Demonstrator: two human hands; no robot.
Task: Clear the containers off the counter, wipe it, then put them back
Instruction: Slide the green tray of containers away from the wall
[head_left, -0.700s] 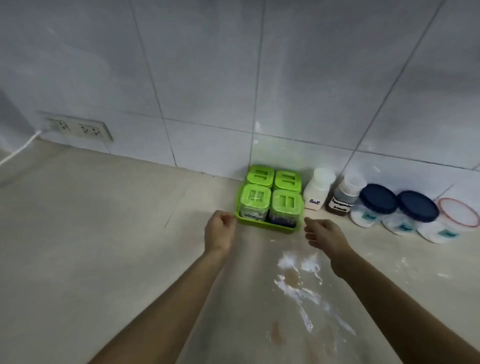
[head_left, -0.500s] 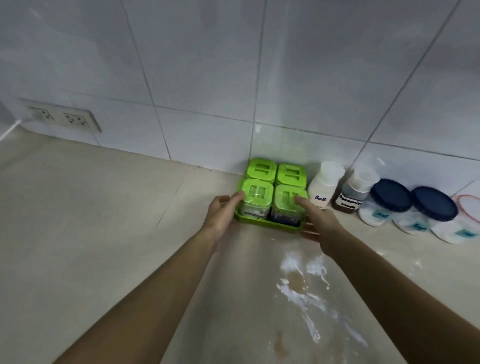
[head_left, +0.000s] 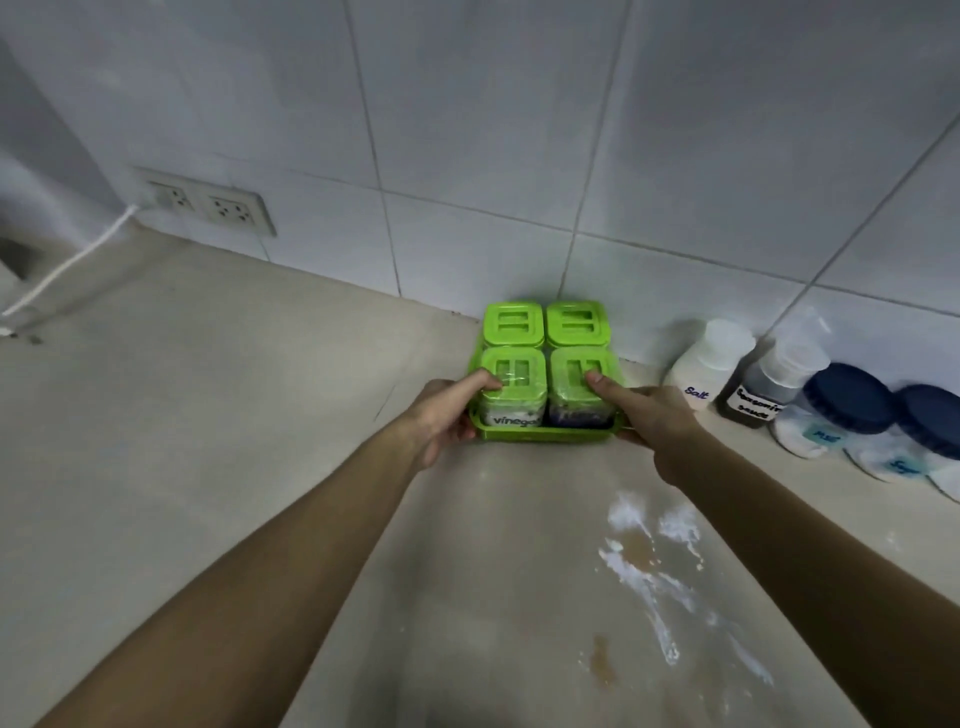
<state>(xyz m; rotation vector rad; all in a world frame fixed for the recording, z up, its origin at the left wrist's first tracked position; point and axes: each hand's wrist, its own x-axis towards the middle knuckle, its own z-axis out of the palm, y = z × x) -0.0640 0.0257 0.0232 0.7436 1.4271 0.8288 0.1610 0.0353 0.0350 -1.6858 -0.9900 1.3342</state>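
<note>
Against the white tiled wall (head_left: 467, 130), at the back of the beige stone table (head_left: 234, 441), sits a bright green plastic tray (head_left: 545, 434) holding four clear square jars with green slotted lids, two in front and two behind. The front left jar (head_left: 511, 395) bears a label reading "vinegar" and shows a pale content; the front right jar (head_left: 579, 395) holds something dark purple. The two rear jars (head_left: 545, 325) show only their lids from here. The left hand (head_left: 447, 415) clasps the tray's left edge, its grip closed on the rim with the thumb pressed on the vinegar jar's lid. The right hand (head_left: 654, 415) closes its grip on the tray's right edge, thumb laid on the lid of the front right jar. The tray's base looks to rest on the table, though I cannot tell for sure.

Just right of the tray stand a white plastic bottle labelled "Salt" (head_left: 706, 364) and, beside it, a clear bottle with dark contents and a handwritten label (head_left: 774, 384). Further right come two clear tubs with dark blue lids (head_left: 872, 410), holding white powder, their small labels too blurred to read.

The table in front of the tray carries a streaky spill of white powder (head_left: 649, 561) mixed with brown stains (head_left: 602, 660). On the wall at the left is a double power socket (head_left: 208, 202), with a white cable (head_left: 67, 265) running down from it across the table
</note>
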